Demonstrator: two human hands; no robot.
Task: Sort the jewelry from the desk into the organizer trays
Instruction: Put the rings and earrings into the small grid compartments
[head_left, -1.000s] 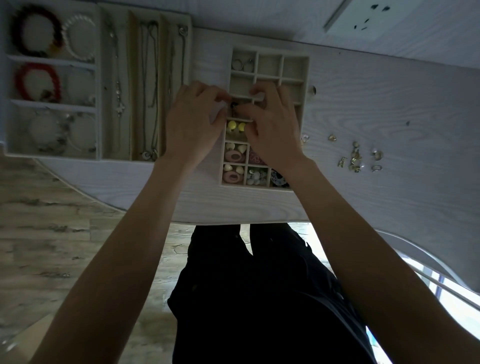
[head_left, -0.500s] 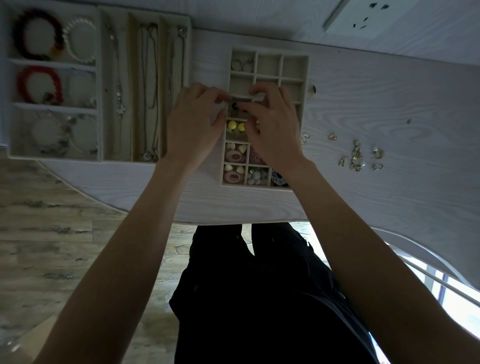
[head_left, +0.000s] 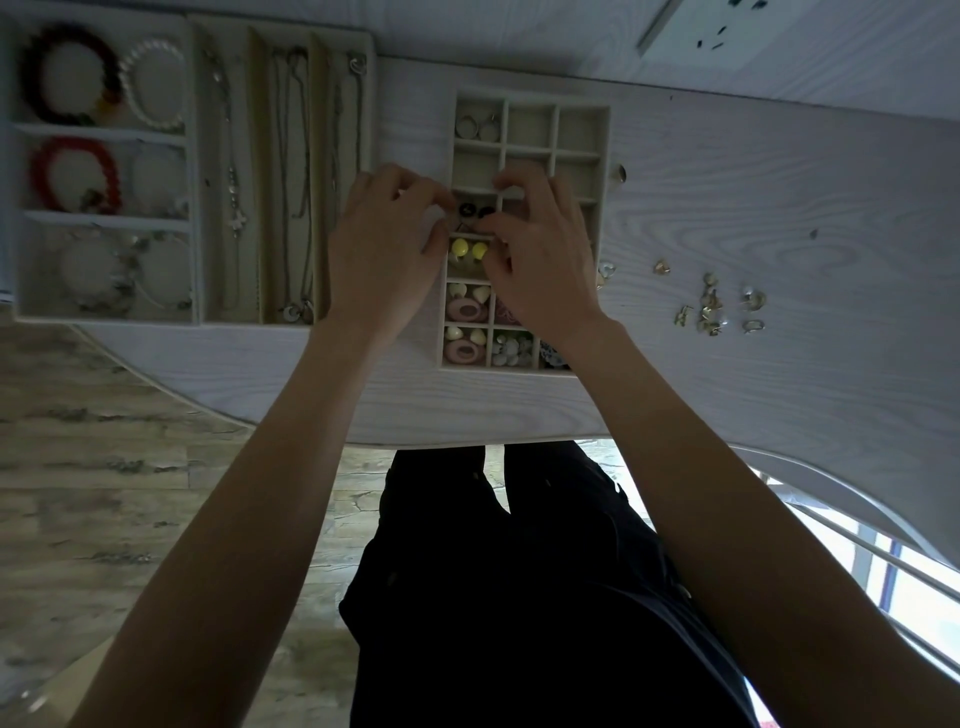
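My left hand (head_left: 384, 249) and right hand (head_left: 540, 254) pinch black earrings (head_left: 475, 210) into the small tray (head_left: 602, 156); next, grab the loose bits (head_left: 711, 306) at 3 o'clock.

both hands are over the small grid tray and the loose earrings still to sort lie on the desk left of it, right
Not quite. Both the left hand and right hand are over the grid tray, but the head view shows the loose earrings to its right.

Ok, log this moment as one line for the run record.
step: placing black earrings | tray: grid organizer | left hand, right hand: fingertips at that compartment, grip unclear | remaining: loose pieces on desk
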